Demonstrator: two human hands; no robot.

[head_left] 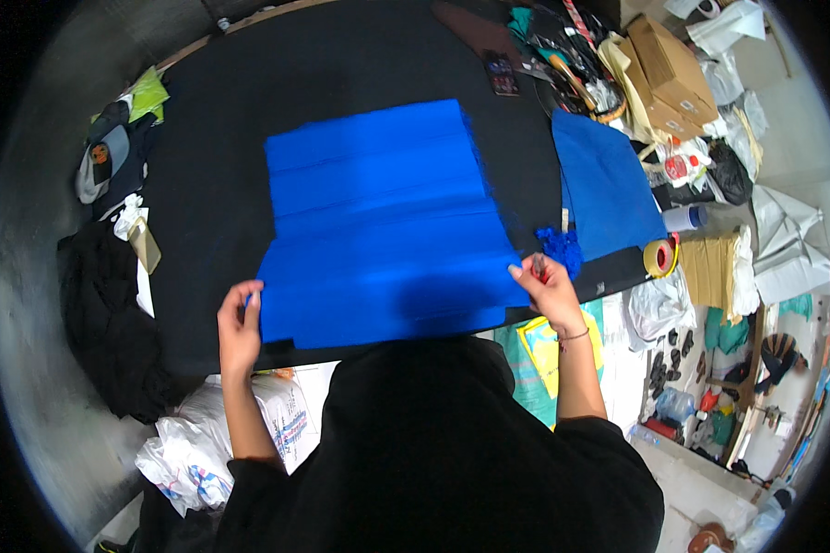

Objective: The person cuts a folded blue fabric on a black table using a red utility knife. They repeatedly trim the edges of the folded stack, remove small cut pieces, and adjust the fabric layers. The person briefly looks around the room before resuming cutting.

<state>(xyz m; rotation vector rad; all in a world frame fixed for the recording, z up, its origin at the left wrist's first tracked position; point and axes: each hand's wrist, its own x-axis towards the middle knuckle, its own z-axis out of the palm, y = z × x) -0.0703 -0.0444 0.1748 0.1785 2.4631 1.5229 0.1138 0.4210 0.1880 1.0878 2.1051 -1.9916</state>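
Observation:
A large bright blue cloth (387,221), creased in horizontal bands, lies spread on a black table (221,157). My left hand (238,327) pinches the cloth's near left corner at the table's front edge. At the near right corner my right hand (549,290) grips the cloth's edge, and a small dark object shows between its fingers. A bunch of blue scraps (561,247) lies just beyond my right hand. Farther right, a second blue cloth piece (604,184) rests on the table.
A roll of tan tape (659,258) sits at the table's right end. Cardboard boxes (673,69), tools and bags crowd the far right. Dark clothes (111,166) pile at the left edge. White plastic sacks (203,442) lie on the floor below.

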